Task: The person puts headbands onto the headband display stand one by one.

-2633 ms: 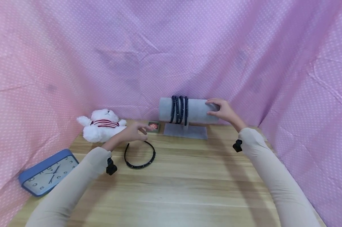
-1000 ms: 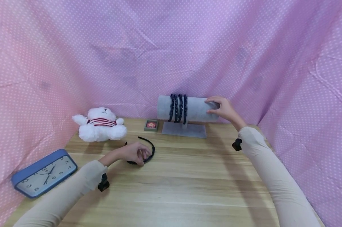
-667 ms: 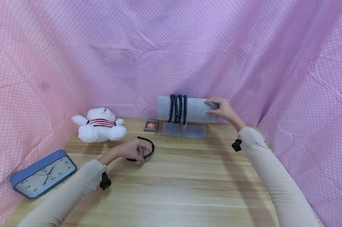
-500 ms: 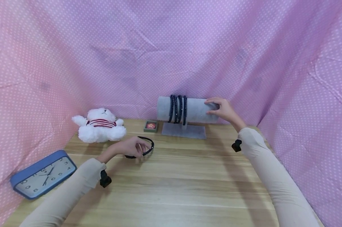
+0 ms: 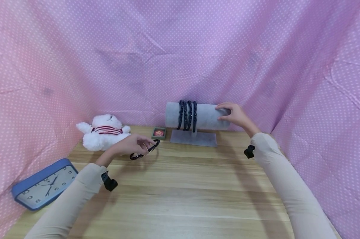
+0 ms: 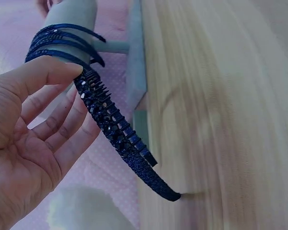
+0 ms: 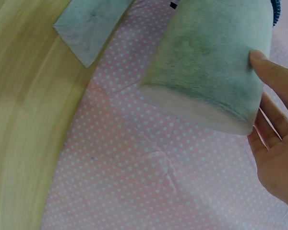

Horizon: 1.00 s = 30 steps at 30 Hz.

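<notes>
My left hand (image 5: 132, 145) pinches a black beaded headband (image 6: 120, 132) between thumb and fingers, raised over the table; its beads and comb-like teeth show in the left wrist view. At the back stands a grey padded display roll (image 5: 208, 116) on a flat base. Several dark headbands (image 5: 189, 115) hang around its left half. Around the roll's right end, my right hand (image 5: 235, 114) holds on, thumb on the near side and the other fingers partly hidden behind it in the right wrist view.
A white plush bear (image 5: 99, 141) in a striped shirt sits behind my left hand. A blue clock (image 5: 45, 187) leans at the left. Beside the stand's base lies a small framed tile (image 5: 159, 133). Pink dotted cloth (image 5: 180, 59) encloses the wooden table (image 5: 180, 199).
My left hand came down to the headband on the table, took hold of it, and lifted and tilted it. The right hand has stayed at the roll's end.
</notes>
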Motion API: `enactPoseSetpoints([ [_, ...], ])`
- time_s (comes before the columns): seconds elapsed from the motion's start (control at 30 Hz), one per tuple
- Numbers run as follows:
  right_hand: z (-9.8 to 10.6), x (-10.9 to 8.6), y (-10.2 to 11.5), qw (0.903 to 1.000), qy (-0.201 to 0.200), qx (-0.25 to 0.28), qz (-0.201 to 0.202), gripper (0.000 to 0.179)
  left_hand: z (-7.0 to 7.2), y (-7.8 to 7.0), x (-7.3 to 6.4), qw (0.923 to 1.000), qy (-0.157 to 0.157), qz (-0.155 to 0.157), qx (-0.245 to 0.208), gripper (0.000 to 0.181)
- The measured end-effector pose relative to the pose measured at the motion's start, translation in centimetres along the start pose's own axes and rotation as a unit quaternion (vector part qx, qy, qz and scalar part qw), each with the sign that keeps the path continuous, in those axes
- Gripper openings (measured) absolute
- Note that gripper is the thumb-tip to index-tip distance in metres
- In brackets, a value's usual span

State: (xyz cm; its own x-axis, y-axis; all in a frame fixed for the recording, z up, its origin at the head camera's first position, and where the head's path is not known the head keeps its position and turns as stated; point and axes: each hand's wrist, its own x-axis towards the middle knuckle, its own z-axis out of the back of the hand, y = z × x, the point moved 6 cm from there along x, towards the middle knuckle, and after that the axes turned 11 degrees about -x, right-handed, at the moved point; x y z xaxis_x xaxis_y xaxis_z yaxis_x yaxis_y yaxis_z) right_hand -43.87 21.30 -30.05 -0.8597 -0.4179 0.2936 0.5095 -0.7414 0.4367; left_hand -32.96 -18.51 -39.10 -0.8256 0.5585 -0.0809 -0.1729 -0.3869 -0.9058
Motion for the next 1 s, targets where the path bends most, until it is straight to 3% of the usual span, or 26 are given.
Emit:
enactPoseSetpoints([
  [0.3, 0.4, 0.9, 0.2, 0.9987, 0.036, -0.016, -0.032, 0.045, 0.3, -0.3, -0.1, 0.9986, -0.001, -0.006, -0.053, 0.041],
  [0.5, 0.7, 1.0, 0.4, 0.9984, 0.038, -0.026, -0.033, 0.046, 0.9, -0.7, -0.2, 0.9982, -0.032, -0.014, -0.048, 0.041],
  [0.63, 0.8, 0.9, 0.6, 0.9984, 0.037, -0.030, -0.030, 0.045, 1.3, -0.8, -0.1, 0.9975, -0.050, -0.003, -0.051, 0.042],
  [1.0, 0.7, 1.1, 0.5, 0.9981, 0.039, -0.035, -0.034, 0.044, 1.4, -1.0, 0.5, 0.9927, -0.081, -0.003, -0.089, 0.045],
])
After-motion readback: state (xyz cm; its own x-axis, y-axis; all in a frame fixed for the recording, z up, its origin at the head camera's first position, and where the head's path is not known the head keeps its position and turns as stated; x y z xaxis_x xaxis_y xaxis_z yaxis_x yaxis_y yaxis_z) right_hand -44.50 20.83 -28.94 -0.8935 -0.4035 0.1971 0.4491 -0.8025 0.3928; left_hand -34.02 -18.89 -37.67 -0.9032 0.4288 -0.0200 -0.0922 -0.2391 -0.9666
